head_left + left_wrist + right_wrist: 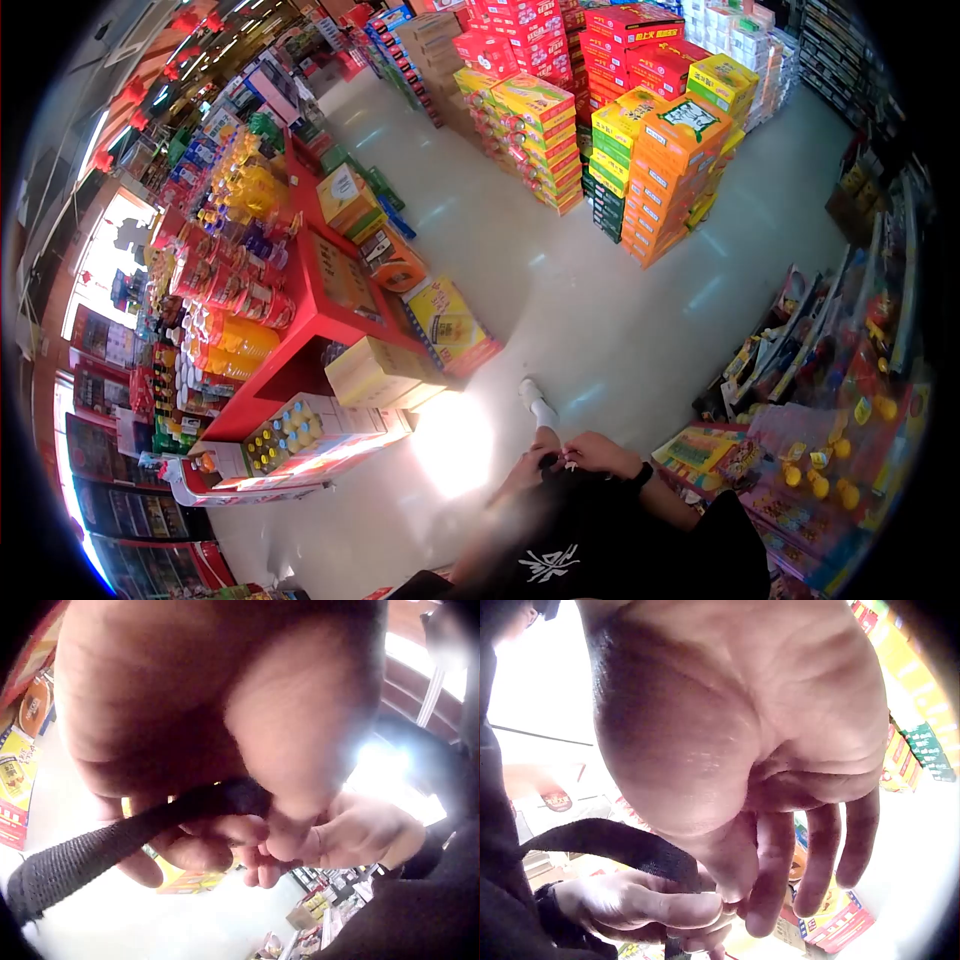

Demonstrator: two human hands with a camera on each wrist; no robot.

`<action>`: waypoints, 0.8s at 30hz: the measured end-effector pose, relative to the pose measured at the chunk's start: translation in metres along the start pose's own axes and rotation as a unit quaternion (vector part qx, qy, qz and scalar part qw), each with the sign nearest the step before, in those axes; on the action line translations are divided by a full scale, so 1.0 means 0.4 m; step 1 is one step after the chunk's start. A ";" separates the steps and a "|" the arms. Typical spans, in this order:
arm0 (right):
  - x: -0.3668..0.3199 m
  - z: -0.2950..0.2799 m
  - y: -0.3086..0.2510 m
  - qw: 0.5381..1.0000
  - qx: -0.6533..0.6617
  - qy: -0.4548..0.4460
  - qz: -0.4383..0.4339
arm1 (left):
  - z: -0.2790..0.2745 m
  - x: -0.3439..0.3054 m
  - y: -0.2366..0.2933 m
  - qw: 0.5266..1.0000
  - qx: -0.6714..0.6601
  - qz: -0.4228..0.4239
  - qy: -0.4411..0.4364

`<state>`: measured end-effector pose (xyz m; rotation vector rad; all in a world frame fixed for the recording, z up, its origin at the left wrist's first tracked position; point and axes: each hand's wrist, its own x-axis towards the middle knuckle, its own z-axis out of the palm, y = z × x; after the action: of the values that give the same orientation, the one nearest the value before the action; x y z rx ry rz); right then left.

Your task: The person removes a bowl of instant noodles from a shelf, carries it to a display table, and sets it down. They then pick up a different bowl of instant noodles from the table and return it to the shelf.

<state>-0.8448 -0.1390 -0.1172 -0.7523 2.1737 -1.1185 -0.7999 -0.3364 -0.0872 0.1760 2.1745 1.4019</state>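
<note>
My left hand (pixel 518 474) grips a black woven strap (pixel 97 851), with the thumb pressing it against the curled fingers. In the right wrist view the strap loops from the dark clothing into the left hand (pixel 630 904), and a short piece hangs below its fingers. My right hand (pixel 598 453) meets the left in front of the body, wearing a black wristband (pixel 643 476). Its thumb and forefinger come together right at the left fingertips, while the other fingers (pixel 859 840) extend downward. I cannot tell what lies between the right thumb and forefinger.
A red display stand (pixel 290 370) with bottles and cartons is on the left. Stacked drink boxes (pixel 670 160) stand ahead on the pale floor (pixel 530 290). Snack shelves (pixel 800 440) run close along the right. A foot in a white shoe (pixel 530 393) shows beyond the hands.
</note>
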 end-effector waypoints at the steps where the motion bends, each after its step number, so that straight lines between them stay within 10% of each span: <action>1: 0.024 -0.013 -0.005 1.000 0.008 0.007 0.012 | -0.023 0.016 0.004 0.999 -0.019 -0.024 -0.010; 24: 0.640 -0.319 -0.095 0.999 0.020 0.026 0.005 | -0.634 0.432 -0.022 0.996 0.001 0.080 -0.033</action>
<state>-1.0994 -0.2705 -0.0828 -0.7021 2.1891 -1.1859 -1.0724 -0.4774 -0.0797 0.3986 2.1484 1.4585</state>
